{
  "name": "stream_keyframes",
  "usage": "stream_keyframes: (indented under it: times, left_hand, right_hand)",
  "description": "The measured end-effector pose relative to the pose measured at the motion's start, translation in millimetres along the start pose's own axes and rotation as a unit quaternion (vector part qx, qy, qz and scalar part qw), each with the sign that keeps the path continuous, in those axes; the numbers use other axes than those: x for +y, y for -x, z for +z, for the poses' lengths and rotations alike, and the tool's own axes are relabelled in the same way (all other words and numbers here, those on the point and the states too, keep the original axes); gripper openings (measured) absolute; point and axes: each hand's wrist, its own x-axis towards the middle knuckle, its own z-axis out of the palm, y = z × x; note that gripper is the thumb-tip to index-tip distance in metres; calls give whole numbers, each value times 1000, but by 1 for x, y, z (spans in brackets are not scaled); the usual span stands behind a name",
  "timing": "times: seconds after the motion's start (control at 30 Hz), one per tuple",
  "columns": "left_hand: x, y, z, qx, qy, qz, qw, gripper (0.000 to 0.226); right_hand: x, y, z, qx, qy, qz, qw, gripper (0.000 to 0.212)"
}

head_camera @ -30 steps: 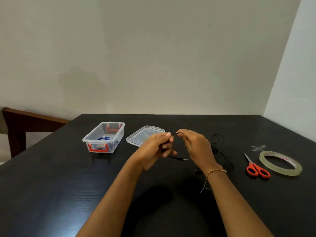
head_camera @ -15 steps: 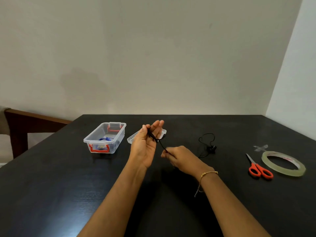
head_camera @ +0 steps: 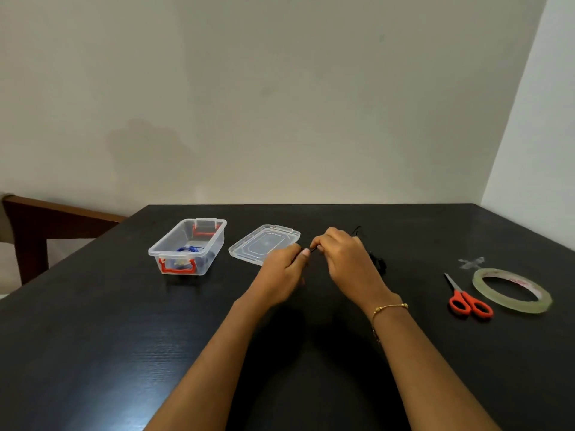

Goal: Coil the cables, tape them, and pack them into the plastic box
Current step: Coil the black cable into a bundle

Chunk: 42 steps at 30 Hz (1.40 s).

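Both hands, left hand (head_camera: pixel 281 269) and right hand (head_camera: pixel 345 259), pinch the black cable (head_camera: pixel 313 249) (fingers curled) beside the lid (head_camera: pixel 264 244).

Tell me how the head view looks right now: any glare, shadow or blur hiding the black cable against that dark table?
Head view: sharp overall, soft even light. The black cable nearly vanishes against the dark table, showing mainly between the left hand and right hand. Arm shadows darken the near table. A pale sheen lies by the tape. Wide-angle tilt leans the wall corner.
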Motion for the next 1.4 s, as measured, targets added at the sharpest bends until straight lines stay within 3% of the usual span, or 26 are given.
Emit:
stream_keyframes:
  times: [0.07,0.13,0.27,0.43,0.5,0.7,0.87,0.93,1.1,1.13,1.2,1.27,1.33,1.4]
  left_hand:
    - [5,0,-2,-27,53,-35,998,29]
    - [7,0,-9,-46,181,-85,979,33]
    - [12,4,-19,-116,471,-137,864,40]
    - [13,2,-33,-38,707,-93,700,37]
    - [8,0,-38,6,748,-74,659,39]
    - [-9,-5,-45,113,795,-38,594,55]
    - [-16,-8,-52,225,800,-28,556,49]
    - [-16,-9,-52,269,780,-47,563,37]
    - [-9,-10,-48,362,661,-91,652,25]
    - [-8,-10,-47,373,606,-100,695,23]
    - [-9,-8,-42,373,427,-103,817,27]
    - [-15,-6,-34,337,227,-55,912,31]
    - [-23,-3,-26,252,44,-18,967,31]
    - [-25,-1,-20,147,-102,-8,984,36]
  right_hand:
    - [4,2,0,23,14,18,999,20]
    - [8,2,-1,34,18,44,998,29]
    - [4,3,0,-30,-27,61,997,57]
    - [10,7,10,-110,-23,62,992,25]
    - [13,8,13,-141,-70,82,984,24]
    - [9,8,11,-172,-238,159,943,18]
    - [16,11,10,-238,-209,190,929,19]
    - [14,10,10,-264,-188,181,928,22]
    - [5,7,1,-322,-200,158,912,33]
    - [3,5,-2,-333,-206,151,907,36]
    - [-1,3,-6,-348,-205,132,905,40]
    - [-6,2,-9,-322,-199,109,919,36]
    - [-7,1,-9,-232,-187,97,950,32]
    - [-4,2,-10,-119,-172,97,973,29]
